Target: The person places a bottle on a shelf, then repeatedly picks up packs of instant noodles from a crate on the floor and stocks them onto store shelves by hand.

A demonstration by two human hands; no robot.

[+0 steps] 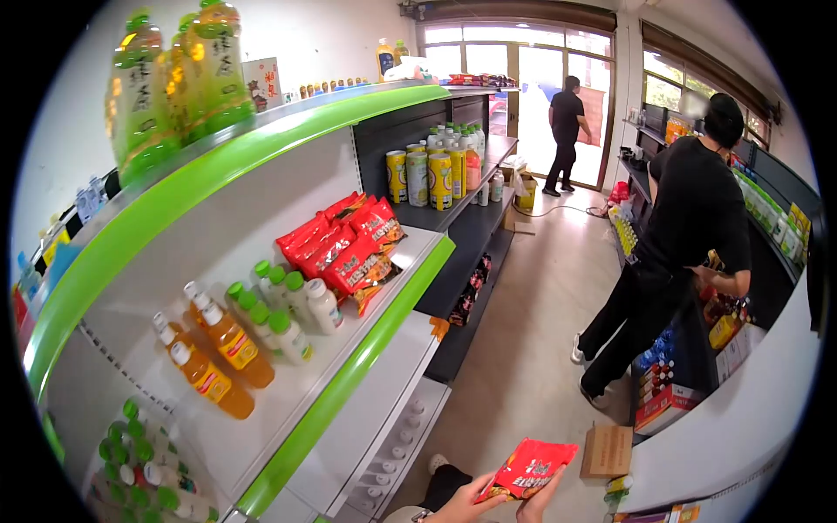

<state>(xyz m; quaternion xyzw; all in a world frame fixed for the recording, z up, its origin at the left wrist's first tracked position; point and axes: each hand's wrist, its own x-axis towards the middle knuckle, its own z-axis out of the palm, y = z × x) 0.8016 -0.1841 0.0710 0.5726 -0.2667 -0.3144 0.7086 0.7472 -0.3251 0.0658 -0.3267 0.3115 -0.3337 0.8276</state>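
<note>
A red snack packet [530, 466] with white lettering and a food picture is held up low in the view, over the aisle. My left hand [469, 504] grips its left lower edge, the fingers closed on it. On the opposite side, my right hand [542, 499] pinches the packet's right edge. Similar red packets [344, 248] lie in a pile on the white shelf with the green front strip [366, 357]. Beside that pile stand white bottles with green caps [288, 336] and several orange drink bottles [214, 383].
Green tea bottles [218, 65] stand on the top shelf, and yellow cans [440, 181] on the dark shelf beyond. A person in black [697, 200] works at the right shelves; another person [568, 131] is near the doorway. A cardboard box [606, 451] sits on the floor.
</note>
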